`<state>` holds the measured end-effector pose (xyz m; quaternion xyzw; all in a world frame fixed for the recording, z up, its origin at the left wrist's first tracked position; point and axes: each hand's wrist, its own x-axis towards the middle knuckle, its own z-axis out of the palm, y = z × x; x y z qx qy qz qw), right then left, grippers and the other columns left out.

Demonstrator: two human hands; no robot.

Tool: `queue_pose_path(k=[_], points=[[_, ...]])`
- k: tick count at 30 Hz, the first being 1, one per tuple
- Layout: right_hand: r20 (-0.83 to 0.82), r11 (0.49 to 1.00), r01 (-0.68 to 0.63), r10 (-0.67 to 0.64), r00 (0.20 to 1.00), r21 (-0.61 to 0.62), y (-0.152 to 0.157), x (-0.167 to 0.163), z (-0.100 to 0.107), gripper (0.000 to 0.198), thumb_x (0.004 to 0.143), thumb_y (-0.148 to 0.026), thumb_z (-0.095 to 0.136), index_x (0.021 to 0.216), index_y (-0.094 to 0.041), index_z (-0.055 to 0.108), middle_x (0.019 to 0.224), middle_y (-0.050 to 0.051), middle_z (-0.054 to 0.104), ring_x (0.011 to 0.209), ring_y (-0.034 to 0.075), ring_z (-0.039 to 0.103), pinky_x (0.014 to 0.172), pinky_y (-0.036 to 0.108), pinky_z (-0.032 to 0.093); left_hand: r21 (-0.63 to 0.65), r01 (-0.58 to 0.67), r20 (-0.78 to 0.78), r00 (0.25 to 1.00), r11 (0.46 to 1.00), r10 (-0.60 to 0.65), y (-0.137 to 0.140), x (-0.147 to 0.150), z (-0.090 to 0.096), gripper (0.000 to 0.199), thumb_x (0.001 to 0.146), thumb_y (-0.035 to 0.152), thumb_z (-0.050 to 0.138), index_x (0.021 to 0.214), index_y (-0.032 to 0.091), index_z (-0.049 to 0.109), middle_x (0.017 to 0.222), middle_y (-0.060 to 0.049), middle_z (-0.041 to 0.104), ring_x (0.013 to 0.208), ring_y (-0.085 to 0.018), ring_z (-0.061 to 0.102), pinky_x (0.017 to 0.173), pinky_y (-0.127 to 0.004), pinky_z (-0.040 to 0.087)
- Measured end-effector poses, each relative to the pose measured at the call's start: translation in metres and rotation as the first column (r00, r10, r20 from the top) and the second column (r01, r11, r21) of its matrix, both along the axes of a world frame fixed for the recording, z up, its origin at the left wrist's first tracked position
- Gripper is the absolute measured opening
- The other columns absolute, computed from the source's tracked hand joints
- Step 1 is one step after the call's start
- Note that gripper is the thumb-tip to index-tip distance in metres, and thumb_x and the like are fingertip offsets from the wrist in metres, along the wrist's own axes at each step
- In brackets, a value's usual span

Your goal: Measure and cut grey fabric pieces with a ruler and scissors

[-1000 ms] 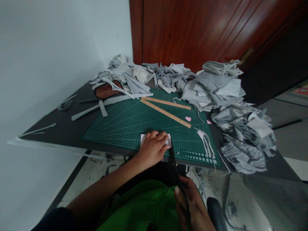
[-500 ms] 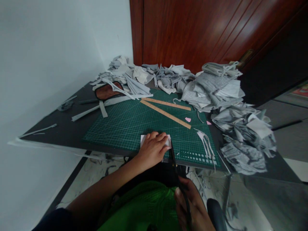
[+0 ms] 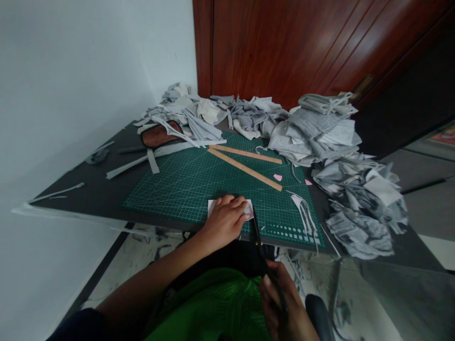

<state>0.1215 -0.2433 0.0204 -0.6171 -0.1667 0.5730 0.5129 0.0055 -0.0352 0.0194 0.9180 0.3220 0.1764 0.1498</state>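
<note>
Black scissors (image 3: 262,255), flat white sheet (image 3: 211,207)

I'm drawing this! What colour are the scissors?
The scissors look black with a golden pivot, shown in the head view.

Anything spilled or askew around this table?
Yes. Grey scraps litter the floor below the table, away from the heaps on top. On the cutting mat, two tan rulers splay in a V instead of lying parallel. No obvious damage.

No text, number or brand can be read, the fine marks on the wooden rulers (image 3: 245,168) and green cutting mat (image 3: 177,189) being too small.
</note>
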Motion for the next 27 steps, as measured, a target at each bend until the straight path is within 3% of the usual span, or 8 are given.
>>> queue_pose_path(k=[9, 16, 27], points=[[0.048, 0.998, -0.026, 0.023, 0.999, 0.063, 0.022, 0.004, -0.001, 0.064, 0.081, -0.069, 0.078, 0.119, -0.023, 0.054, 0.057, -0.012, 0.049, 0.037, 0.005, 0.035, 0.032, 0.014, 0.031, -0.018, -0.012, 0.013, 1.0, 1.0, 0.012, 0.0, -0.001, -0.001, 0.031, 0.106, 0.034, 0.051, 0.136, 0.027, 0.057, 0.136, -0.004, 0.064, 0.118, -0.028, 0.054, 0.095, -0.045, 0.043], [0.071, 0.997, -0.058, 0.054, 0.996, 0.05, 0.02, 0.003, -0.002, 0.059, 0.088, -0.065, 0.074, 0.125, -0.025, 0.051, 0.059, -0.012, 0.049, 0.039, 0.005, 0.036, 0.035, 0.015, 0.033, -0.028, -0.001, 0.012, 1.0, 1.0, 0.001, 0.001, -0.001, 0.003, 0.033, 0.106, 0.036, 0.052, 0.137, 0.027, 0.057, 0.133, -0.003, 0.065, 0.116, -0.027, 0.054, 0.094, -0.044, 0.042], [0.09, 0.997, -0.058, 0.054, 0.995, 0.044, 0.019, 0.0, 0.001, 0.057, 0.087, -0.066, 0.074, 0.123, -0.026, 0.055, 0.06, -0.01, 0.051, 0.04, 0.007, 0.038, 0.035, 0.016, 0.033, -0.013, -0.001, 0.023, 1.0, 1.0, 0.002, 0.0, -0.001, 0.001, 0.032, 0.106, 0.037, 0.054, 0.135, 0.025, 0.058, 0.135, -0.003, 0.065, 0.116, -0.027, 0.053, 0.094, -0.044, 0.042]])
